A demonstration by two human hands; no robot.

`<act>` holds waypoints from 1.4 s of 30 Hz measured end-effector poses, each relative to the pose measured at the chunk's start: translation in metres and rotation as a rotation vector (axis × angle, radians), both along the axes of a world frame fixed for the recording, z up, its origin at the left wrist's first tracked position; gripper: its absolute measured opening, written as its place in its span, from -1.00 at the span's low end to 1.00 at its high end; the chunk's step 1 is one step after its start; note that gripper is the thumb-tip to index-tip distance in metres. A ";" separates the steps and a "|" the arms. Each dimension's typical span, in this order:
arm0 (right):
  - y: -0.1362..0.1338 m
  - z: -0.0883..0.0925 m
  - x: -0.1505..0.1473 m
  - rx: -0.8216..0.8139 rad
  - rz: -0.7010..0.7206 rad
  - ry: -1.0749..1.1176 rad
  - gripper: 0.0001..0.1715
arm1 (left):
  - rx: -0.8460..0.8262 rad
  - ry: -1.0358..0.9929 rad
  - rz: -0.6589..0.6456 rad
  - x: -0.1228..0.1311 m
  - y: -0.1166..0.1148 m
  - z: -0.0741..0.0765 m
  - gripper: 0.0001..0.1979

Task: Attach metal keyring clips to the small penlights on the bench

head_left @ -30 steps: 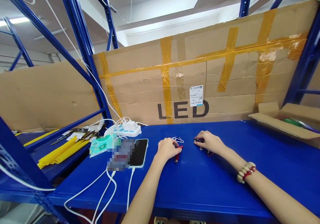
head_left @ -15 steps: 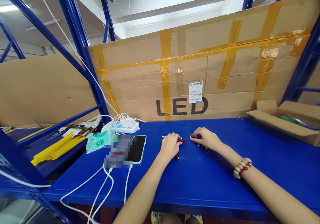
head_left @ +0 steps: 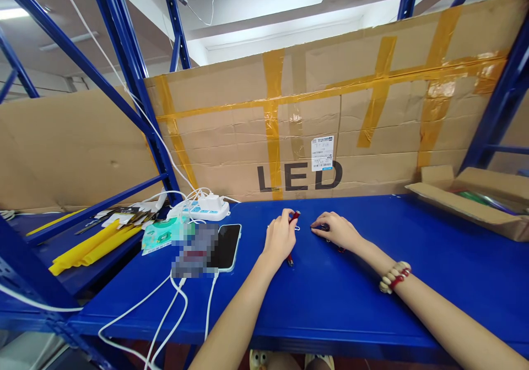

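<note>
Blue bench (head_left: 372, 298), taped cardboard wall (head_left: 372, 111) behind. Left hand (head_left: 280, 239) grips red pen (head_left: 296, 214); right hand (head_left: 338, 232) over dark bit (head_left: 323, 227), grip unclear.

In front of the LED cardboard (head_left: 330, 111), on the blue shelf (head_left: 351, 304), the left hand (head_left: 280, 237) pinches a red stick (head_left: 295, 215) up off the shelf. Just beside it, the right hand (head_left: 336, 231) rests on a small dark piece (head_left: 323, 227).

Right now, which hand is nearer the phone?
Left. The left hand, gripping a red pen, rests just right of the phone; the right hand lies farther right, beyond it.
</note>
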State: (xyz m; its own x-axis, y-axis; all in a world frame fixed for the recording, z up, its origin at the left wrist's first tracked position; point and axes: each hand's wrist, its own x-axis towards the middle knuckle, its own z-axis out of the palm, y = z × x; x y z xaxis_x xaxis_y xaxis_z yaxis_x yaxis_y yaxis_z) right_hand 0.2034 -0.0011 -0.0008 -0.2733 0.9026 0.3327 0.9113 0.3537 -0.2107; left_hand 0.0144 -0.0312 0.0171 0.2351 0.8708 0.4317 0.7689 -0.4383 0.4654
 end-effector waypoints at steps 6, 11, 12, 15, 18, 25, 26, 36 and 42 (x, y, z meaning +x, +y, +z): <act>0.000 0.002 -0.002 -0.008 -0.010 0.016 -0.83 | 0.046 -0.021 -0.030 0.002 -0.003 0.001 -0.82; 0.001 0.000 -0.003 -0.019 0.015 0.080 -0.85 | 0.068 -0.015 -0.060 0.001 0.000 -0.002 -0.81; 0.001 0.000 -0.003 -0.019 0.030 0.087 -0.85 | 0.073 -0.013 -0.061 0.001 0.001 -0.002 -0.81; 0.000 0.000 -0.004 -0.016 0.083 0.075 -0.86 | 0.082 -0.003 -0.056 0.001 0.002 -0.003 -0.79; -0.003 0.002 -0.006 0.019 0.144 0.062 -0.86 | 0.094 0.010 -0.058 0.001 0.003 -0.003 -0.80; -0.011 0.011 -0.017 0.361 0.245 0.456 -0.78 | 0.091 0.049 -0.067 0.003 0.005 -0.004 -0.86; -0.011 0.011 -0.018 0.391 0.274 0.481 -0.78 | 0.088 0.052 -0.064 0.003 0.005 -0.004 -0.86; -0.009 0.008 -0.015 0.568 0.377 0.302 -0.79 | 0.068 0.021 -0.016 0.004 0.004 -0.003 -0.83; -0.012 0.010 -0.016 0.576 0.403 0.234 -0.78 | 0.072 0.052 0.013 0.003 0.003 -0.003 -0.84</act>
State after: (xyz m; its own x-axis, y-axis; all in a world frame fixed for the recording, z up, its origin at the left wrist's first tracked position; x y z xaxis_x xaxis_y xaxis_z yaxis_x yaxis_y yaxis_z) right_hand 0.1878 -0.0127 0.0096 -0.4102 0.4124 0.8134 0.6418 0.7642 -0.0638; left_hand 0.0178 -0.0282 0.0141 0.2482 0.8408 0.4811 0.7970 -0.4595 0.3920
